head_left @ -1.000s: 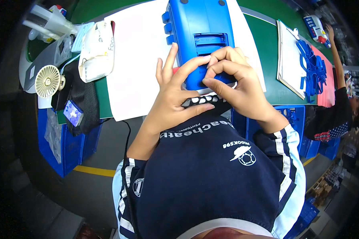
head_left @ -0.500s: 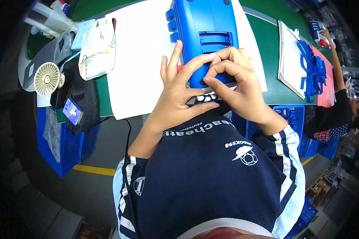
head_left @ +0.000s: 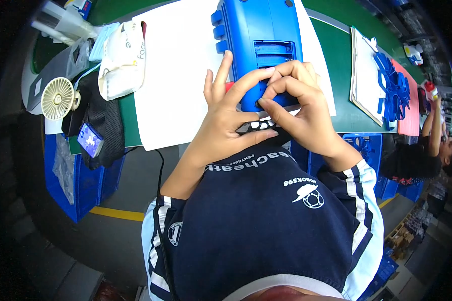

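Note:
A blue plastic device [head_left: 266, 27] lies with a recessed open compartment [head_left: 274, 49] facing up and small black round pads at its far corners. My right hand [head_left: 309, 110] is closed in a pinch at its near end, thumb and fingertips on a small black round pad [head_left: 259, 104] at the near left corner. My left hand [head_left: 218, 118] holds a black strip with white spots [head_left: 256, 126] between thumb and palm. Its index finger reaches to the right fingertips; its other fingers stretch up along the device's left side. A bit of red shows beside the device.
White paper [head_left: 178, 65] covers the green table under the device. Left stand a small fan [head_left: 59, 99], a cream pouch [head_left: 123, 62] and a black mesh bag [head_left: 110, 130]. Right lie a clipboard [head_left: 365, 75] and blue straps [head_left: 394, 83]. A co-worker [head_left: 412, 158] is at far right.
My hands keep nearly the same pose; the device appears shifted very slightly right in view. At far right, the co-worker's arm has moved down from a white bottle and is now by a red-and-white one.

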Action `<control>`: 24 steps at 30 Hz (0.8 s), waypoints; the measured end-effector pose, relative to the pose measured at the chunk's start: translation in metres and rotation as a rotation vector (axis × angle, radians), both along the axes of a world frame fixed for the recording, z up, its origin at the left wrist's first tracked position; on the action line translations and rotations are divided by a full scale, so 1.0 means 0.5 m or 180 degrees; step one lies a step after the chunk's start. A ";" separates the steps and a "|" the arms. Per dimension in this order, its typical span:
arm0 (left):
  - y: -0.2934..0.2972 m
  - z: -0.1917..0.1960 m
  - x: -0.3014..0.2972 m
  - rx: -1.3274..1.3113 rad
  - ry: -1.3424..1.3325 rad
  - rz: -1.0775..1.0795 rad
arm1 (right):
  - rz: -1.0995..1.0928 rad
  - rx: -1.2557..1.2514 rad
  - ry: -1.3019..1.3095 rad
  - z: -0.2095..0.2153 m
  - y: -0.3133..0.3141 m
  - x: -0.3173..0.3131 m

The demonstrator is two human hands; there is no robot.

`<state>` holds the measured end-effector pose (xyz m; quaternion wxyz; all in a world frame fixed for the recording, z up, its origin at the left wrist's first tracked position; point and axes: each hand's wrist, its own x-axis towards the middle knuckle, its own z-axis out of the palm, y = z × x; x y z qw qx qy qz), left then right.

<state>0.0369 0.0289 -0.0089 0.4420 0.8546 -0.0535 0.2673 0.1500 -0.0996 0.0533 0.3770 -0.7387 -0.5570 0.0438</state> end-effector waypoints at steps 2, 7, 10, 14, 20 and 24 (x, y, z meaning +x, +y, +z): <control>-0.002 0.000 0.000 -0.0009 -0.0004 -0.0006 | -0.0015 -0.0036 -0.0016 0.001 -0.002 -0.001; -0.002 -0.002 -0.002 -0.0153 -0.0039 0.0001 | -0.0108 0.0195 0.0135 -0.009 0.005 -0.003; 0.006 -0.002 -0.001 -0.0091 -0.0007 0.0006 | -0.0086 0.0228 -0.0089 -0.014 0.012 0.006; 0.018 0.011 0.002 0.0110 0.0079 0.0036 | -0.0213 0.1203 0.1930 -0.031 -0.002 0.052; 0.051 0.015 -0.034 -0.0017 0.0243 -0.0183 | -0.0978 -0.0437 0.4102 -0.144 -0.089 0.094; 0.072 -0.004 -0.066 -0.1167 -0.0225 -0.0683 | 0.0395 -0.0551 0.6545 -0.169 -0.032 0.006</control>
